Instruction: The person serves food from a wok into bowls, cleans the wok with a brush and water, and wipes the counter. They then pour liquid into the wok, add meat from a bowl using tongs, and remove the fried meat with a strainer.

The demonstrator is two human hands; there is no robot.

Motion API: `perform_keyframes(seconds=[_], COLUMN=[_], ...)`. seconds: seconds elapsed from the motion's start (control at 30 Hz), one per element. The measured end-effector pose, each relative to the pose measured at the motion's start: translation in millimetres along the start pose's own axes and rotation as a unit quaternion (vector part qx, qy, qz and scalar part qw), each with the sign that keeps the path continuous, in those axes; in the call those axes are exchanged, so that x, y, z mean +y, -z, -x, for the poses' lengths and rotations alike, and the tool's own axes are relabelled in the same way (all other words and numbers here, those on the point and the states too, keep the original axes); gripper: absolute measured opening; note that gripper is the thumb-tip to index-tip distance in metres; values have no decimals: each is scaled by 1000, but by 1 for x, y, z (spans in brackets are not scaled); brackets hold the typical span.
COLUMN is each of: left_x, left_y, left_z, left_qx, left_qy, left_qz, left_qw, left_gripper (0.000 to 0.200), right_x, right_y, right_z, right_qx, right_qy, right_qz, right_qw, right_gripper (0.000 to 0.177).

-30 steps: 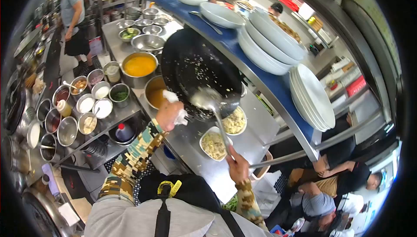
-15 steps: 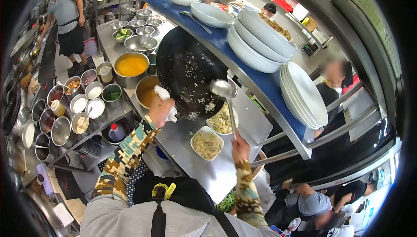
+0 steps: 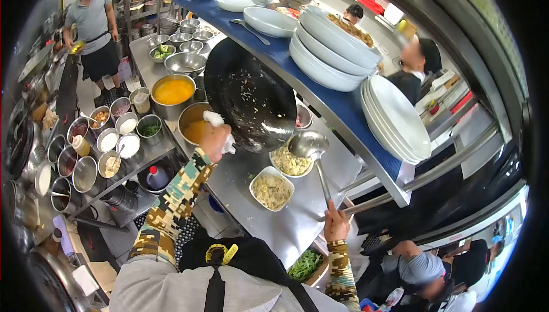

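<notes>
My left hand (image 3: 214,138) grips the handle of a black wok (image 3: 251,97) through a white cloth (image 3: 220,126) and holds it tilted up over the steel counter (image 3: 297,220). A few rice grains cling inside the wok. My right hand (image 3: 336,226) holds a long steel ladle (image 3: 309,145) by its handle, with the bowl of the ladle over a round bowl of fried rice (image 3: 289,162). A square white dish of fried rice (image 3: 271,189) sits just in front of it.
Steel pots of orange sauce (image 3: 172,92) and small seasoning tins (image 3: 108,140) stand to the left. A blue shelf (image 3: 331,103) above carries stacked white bowls (image 3: 331,54) and plates (image 3: 397,123). Another person (image 3: 94,23) works at the far left, others beyond the shelf.
The ladle has come out of the wok and dropped down over the round rice bowl. My right hand has drawn back toward me. The wok is tilted more steeply.
</notes>
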State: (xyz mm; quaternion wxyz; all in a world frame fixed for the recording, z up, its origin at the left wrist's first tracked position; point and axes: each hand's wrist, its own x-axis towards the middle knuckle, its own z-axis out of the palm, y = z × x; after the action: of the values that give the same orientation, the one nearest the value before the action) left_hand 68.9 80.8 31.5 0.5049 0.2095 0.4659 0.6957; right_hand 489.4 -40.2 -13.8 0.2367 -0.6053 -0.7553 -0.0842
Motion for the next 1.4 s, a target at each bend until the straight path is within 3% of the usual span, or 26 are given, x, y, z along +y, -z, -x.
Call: perform_keyframes(seconds=[0.07, 0.13, 0.2, 0.23, 0.27, 0.33, 0.4, 0.43, 0.5, 0.57, 0.7, 0.77, 0.83, 0.87, 0.93, 0.97, 1.1, 1.17, 1.23, 1.3, 1.33, 1.37, 1.4], left_x=[-19, -13, 32, 38, 37, 34, 59, 77, 105, 110, 112, 111, 109, 110, 116, 98, 70, 67, 91, 74, 63, 54, 47], left_y=[32, 72, 76, 80, 104, 153, 181, 189, 174, 217, 292, 343, 374, 389, 409, 477, 566, 605, 580, 609, 626, 643, 654], left_z=[-4, 10, 72, 104, 131, 186, 249, 279, 337, 385, 473, 517, 549, 562, 579, 607, 649, 670, 663, 664, 663, 658, 657], left_qx=[-107, -200, -170, -78, -88, -39, 63, 127, 246, 328, 404, 449, 492, 504, 539, 462, 516, 566, 554, 568, 577, 587, 598], left_qy=[-99, -288, -183, 72, -16, -188, -59, 74, 4, -35, -132, -174, -202, -202, -205, -233, -286, -279, -282, -314, -332, -351, -366], left_qz=[-39, -289, -228, 33, -90, -346, -153, 61, 33, 52, 75, -43, -22, 46, 168, 148, 173, 208, 205, 188, 183, 178, 172], left_qw=[989, 891, 941, 994, 992, 918, 984, 987, 969, 943, 902, 875, 847, 838, 799, 843, 788, 748, 756, 738, 723, 707, 692], left_gripper=[11, 11, 10, 10, 9, 8, 9, 10, 11, 12, 10, 10, 9, 9, 8, 6, 12, 14, 11, 6, 4, 4, 7], right_x=[-9, -32, -65, -84, -102, -127, -148, -160, -188, -214, -267, -298, -333, -354, -393, -421, -556, -648, -700, -726, -730, -734, -742], right_y=[4, 0, -8, -11, -13, -23, -28, -19, -16, -17, -22, -26, -35, -42, -64, -77, -40, 6, 71, 53, 35, 20, 13], right_z=[-3, -3, -4, -2, 0, 7, 8, 7, 14, 23, 51, 68, 89, 102, 131, 142, 156, 152, 147, 190, 211, 231, 241], right_qx=[34, 15, 14, 16, 4, -1, -8, -30, -64, -87, -157, -196, -228, -263, -338, -372, -459, -462, -491, -486, -566, -541, -577], right_qy=[25, 17, 22, 34, 50, 107, 165, 184, 219, 254, 297, 307, 311, 277, 300, 313, 441, 496, 547, 582, 556, 562, 566], right_qz=[-40, -118, -206, -253, -297, -376, -441, -472, -529, -575, -597, -588, -572, -592, -544, -514, -508, -594, -562, -563, -537, -536, -488], right_qw=[998, 993, 978, 967, 954, 920, 882, 862, 817, 773, 728, 722, 724, 710, 707, 707, 580, 435, 378, 329, 285, 323, 329], right_gripper=[35, 37, 39, 40, 41, 42, 43, 44, 44, 45, 46, 47, 47, 41, 35, 32, 41, 52, 57, 56, 46, 33, 25])
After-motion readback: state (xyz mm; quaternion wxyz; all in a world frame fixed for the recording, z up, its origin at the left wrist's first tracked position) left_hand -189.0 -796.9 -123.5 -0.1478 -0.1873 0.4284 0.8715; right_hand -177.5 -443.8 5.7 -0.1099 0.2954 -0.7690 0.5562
